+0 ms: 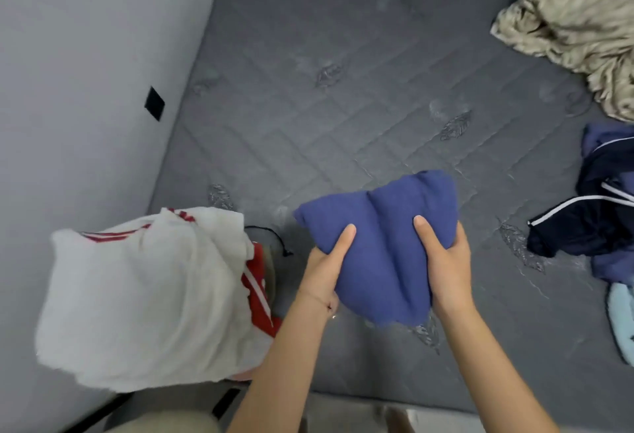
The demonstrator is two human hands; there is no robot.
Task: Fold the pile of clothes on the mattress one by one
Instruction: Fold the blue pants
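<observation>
Mattress (343, 72): grey, quilted.
Blue garment (384, 244): folded, over the mattress's near part, long axis running away from the person, wider end far.
Left hand (324, 271): grips its left side.
Right hand (446, 261): grips its right side.

The left hand (322, 274) and right hand (447, 261) had short, plain nails. A thin thread bracelet (317, 298) with a small dark bead circled the left wrist; both forearms were bare.
</observation>
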